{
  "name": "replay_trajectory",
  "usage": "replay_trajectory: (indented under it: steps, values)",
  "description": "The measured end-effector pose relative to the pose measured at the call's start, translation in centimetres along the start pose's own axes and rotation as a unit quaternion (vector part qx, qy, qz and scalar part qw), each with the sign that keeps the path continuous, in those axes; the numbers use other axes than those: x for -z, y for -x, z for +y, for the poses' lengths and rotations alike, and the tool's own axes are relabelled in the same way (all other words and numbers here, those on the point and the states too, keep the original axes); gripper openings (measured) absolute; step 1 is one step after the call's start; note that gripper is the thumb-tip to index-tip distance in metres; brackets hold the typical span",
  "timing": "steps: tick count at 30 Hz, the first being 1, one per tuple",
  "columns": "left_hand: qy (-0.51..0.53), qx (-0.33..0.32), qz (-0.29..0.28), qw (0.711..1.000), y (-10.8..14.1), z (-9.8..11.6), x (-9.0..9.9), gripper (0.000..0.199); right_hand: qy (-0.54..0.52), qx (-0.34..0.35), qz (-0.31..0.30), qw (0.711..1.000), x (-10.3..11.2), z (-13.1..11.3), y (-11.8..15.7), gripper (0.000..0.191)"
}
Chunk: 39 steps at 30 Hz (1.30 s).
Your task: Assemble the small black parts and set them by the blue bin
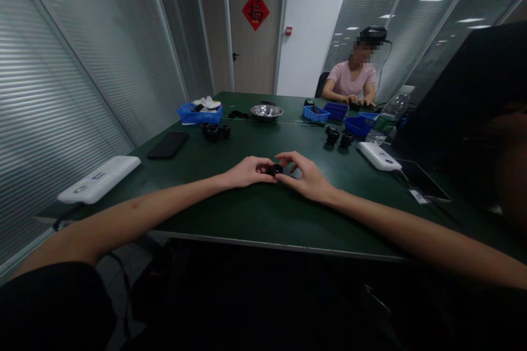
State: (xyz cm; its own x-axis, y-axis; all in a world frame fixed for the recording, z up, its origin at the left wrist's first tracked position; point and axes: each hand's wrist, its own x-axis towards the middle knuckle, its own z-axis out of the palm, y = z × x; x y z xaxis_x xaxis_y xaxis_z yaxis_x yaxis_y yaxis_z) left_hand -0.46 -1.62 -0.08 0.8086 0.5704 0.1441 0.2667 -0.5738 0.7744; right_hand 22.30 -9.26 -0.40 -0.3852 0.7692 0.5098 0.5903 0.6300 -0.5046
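In the head view, my left hand (247, 171) is closed around a small black rounded part (276, 169), low over the table's near half. The part looks glossy and has a ring-like end; its exact kind is too small to make out. Close on its right side is my right hand (307, 177), fingers curved and apart. The right thumb tip lies at the part's lower edge, while the right index finger arches above it. Whether the right thumb presses on the part, I cannot tell.
Several similar black parts stand on the green table (247, 214), in a left cluster (214, 131) and a right cluster (332, 135). Beyond are a steel bowl (267, 114), blue trays (201, 115), a bottle (389, 118), phone (168, 145), power banks (99, 179) and a seated person (352, 78).
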Motion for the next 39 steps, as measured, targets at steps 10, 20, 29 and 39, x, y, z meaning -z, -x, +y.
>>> replay_trajectory:
  steps: [10, 20, 29, 39]
  values:
    - [0.021, -0.002, -0.002, 1.000, -0.25, -0.39, -0.13, 0.054, -0.001, 0.007, -0.006, 1.000, 0.06, -0.28, -0.03, 0.035]
    - [0.015, -0.004, 0.000, 1.000, -0.19, -0.24, -0.08, 0.054, 0.016, 0.015, 0.006, 1.000, -0.19, 0.13, 0.02, 0.036]
    - [0.013, 0.005, 0.000, 1.000, -0.16, -0.16, -0.14, 0.049, 0.041, 0.016, 0.012, 0.999, -0.32, -0.06, -0.21, 0.039]
    - [0.010, 0.000, 0.007, 1.000, -0.20, -0.38, -0.10, 0.057, 0.024, 0.036, -0.003, 0.999, -0.44, -0.36, -0.17, 0.037]
